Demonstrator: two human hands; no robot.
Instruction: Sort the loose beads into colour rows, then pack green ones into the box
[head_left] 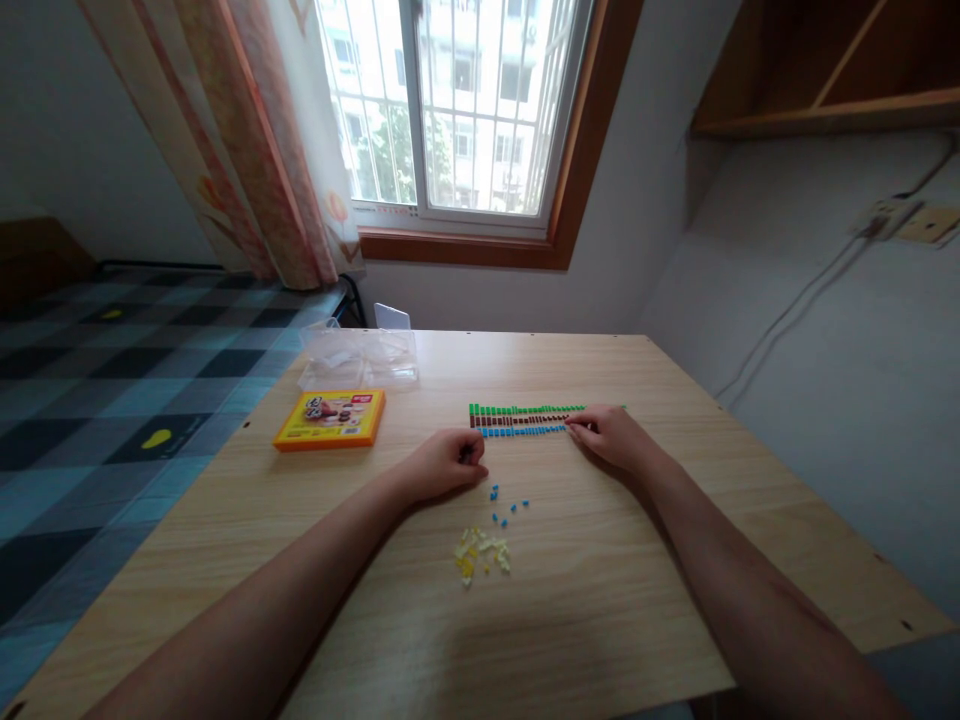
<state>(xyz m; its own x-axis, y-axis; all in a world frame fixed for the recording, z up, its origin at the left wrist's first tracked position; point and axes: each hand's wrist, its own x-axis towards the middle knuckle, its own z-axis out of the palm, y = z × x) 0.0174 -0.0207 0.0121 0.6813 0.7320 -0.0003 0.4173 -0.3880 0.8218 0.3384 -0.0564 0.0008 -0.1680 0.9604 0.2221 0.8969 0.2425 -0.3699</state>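
Three rows of tiny blocks lie side by side across the table: a green row [491, 410], a dark brown row [517, 421] and a blue row [504, 433]. My right hand [611, 437] is at their right end, its thumb and forefinger pinched together by the last blue pieces; anything between the fingertips is too small to make out. Curled into a loose fist, my left hand [450, 462] rests on the table by the rows' left end. Its palm is hidden. Nearer to me are several loose blue blocks [504, 523] and a small scatter of pale and bright yellow pieces [484, 550].
An orange-yellow box [330, 420] with a printed top lies left of my left hand. Behind it stands a clear plastic container [358, 358]. The wooden table [600, 620] has a bed [150, 400] on its left and a wall [825, 300] on its right.
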